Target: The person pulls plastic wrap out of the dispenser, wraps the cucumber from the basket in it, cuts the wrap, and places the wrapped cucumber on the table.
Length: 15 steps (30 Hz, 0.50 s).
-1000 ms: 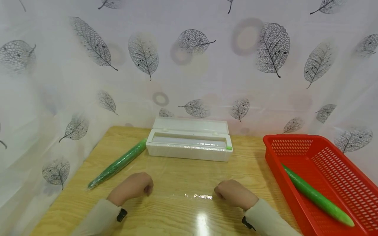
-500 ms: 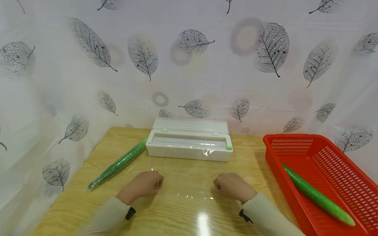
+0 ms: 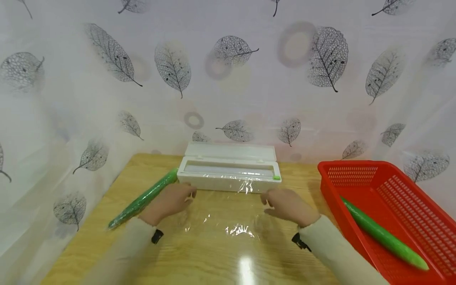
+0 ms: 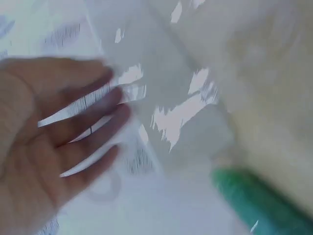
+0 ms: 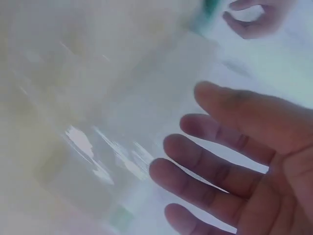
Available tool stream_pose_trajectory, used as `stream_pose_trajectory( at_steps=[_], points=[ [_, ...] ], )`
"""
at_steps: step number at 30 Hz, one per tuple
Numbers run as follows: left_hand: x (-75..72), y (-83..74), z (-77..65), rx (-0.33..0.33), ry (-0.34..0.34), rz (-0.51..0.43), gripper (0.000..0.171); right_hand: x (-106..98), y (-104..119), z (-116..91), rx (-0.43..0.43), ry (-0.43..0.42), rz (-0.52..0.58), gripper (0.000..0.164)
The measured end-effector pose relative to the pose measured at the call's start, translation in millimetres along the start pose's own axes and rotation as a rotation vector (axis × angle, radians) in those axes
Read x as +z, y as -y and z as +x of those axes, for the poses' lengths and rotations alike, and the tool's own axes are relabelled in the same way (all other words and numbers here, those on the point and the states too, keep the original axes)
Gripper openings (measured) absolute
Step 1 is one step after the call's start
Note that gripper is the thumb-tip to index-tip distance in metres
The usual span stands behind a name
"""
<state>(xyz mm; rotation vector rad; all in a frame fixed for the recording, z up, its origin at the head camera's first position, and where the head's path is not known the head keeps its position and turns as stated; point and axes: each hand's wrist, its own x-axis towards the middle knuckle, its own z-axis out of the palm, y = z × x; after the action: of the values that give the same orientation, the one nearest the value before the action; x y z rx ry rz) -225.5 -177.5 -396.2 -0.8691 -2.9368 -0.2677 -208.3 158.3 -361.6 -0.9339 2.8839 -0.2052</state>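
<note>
Clear film (image 3: pixel 238 229) across gap btwn both hands (image 3: pixel 171 201) (image 3: pixel 293 206), fingers loosely extended, nr white box (image 3: pixel 206 183) front edge.

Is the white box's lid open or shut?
Open: the lid is raised along the back of the white box, exposing the roll inside.

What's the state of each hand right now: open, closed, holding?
Left hand: open, fingers apart, nothing visibly in its grip, near the white rectangular plastic box.
Right hand: open, thumb clear of the fingertips, nothing visibly held.

Wood-grain table (image 3: pixel 210 261), wrapped green cucumber (image 3: pixel 142 200), open white box (image 3: pixel 221 183), red basket (image 3: pixel 344 215)
</note>
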Motion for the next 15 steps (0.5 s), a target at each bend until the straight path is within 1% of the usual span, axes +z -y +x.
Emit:
stream_pose_trajectory(
  at_steps=[2,4,6,7,9,11,13,15],
  points=[
    [-10.8,14.7,17.1,0.010,-0.139,0.048,0.007,-28,-6,5,0.038,-0.026,0.030,0.012],
    [-17.8,29.8,34.2,-0.006,-0.247,0.104,0.006,-55,-16,9,0.078,-0.079,0.039,0.010],
    [-19.1,43.8,48.7,-0.033,-0.320,0.170,0.006,-78,-28,12,0.100,-0.130,0.016,0.010],
    [-17.8,49.9,54.6,-0.046,-0.341,0.199,0.006,-88,-36,12,0.105,-0.158,-0.009,0.010],
    [-12.7,60.1,63.4,-0.070,-0.350,0.259,0.008,-102,-51,12,0.118,-0.202,-0.081,0.010],
    [-4.8,67.3,68.6,-0.089,-0.333,0.302,0.011,-110,-68,7,0.130,-0.204,-0.138,0.011],
    [4.0,72.6,71.3,-0.102,-0.317,0.329,0.014,-110,-85,-1,0.136,-0.190,-0.174,0.010],
    [10.8,75.6,71.8,-0.120,-0.307,0.335,0.017,-105,-101,-12,0.142,-0.156,-0.194,0.008]
  ],
)
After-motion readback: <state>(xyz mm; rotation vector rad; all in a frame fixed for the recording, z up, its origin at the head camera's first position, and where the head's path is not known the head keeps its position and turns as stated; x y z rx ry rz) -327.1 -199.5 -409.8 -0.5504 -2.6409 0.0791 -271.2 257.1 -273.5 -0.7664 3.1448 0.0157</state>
